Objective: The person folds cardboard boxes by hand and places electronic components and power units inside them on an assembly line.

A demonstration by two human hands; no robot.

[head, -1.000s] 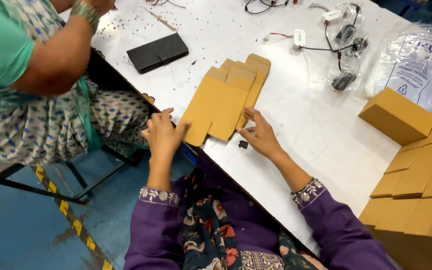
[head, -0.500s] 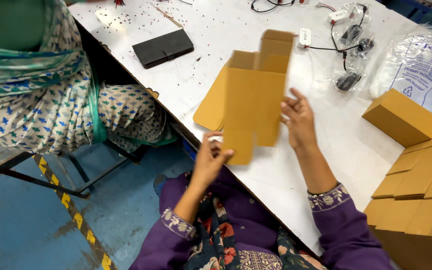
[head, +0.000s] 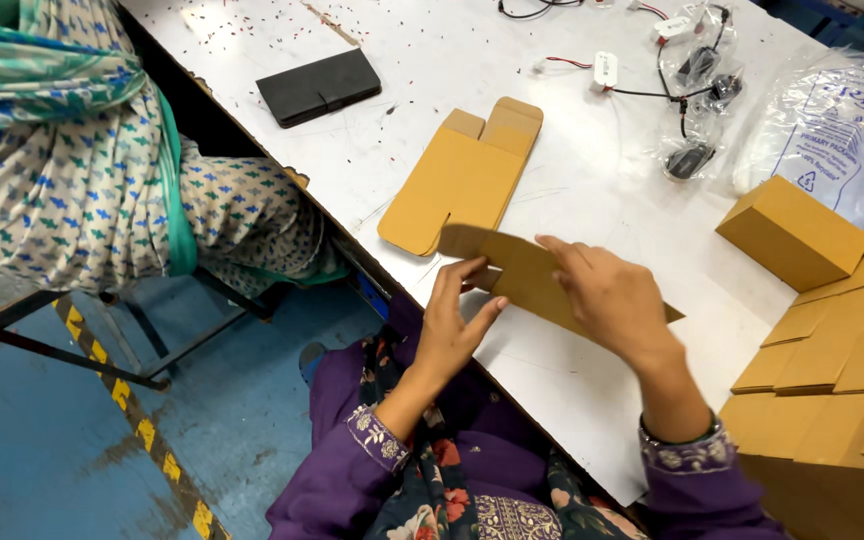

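Note:
A flat brown cardboard box blank (head: 517, 268) is held just above the white table's (head: 572, 390) near edge. My right hand (head: 607, 295) grips it from above near its middle. My left hand (head: 457, 320) holds its left end with fingers and thumb. A second flat cardboard blank (head: 462, 175) lies on the table just beyond the held one. Purple sleeves cover both my forearms.
A folded brown box (head: 792, 230) and a stack of cardboard blanks (head: 832, 360) sit at the right. A black wallet-like case (head: 320, 85), wired parts (head: 692, 90) and a clear plastic bag (head: 827, 125) lie farther back. A person in patterned clothing (head: 82, 150) sits at left on a metal-framed seat.
The cardboard blank held upright half a second ago has been lowered and turned nearly flat in both hands. One blank now lies alone on the table.

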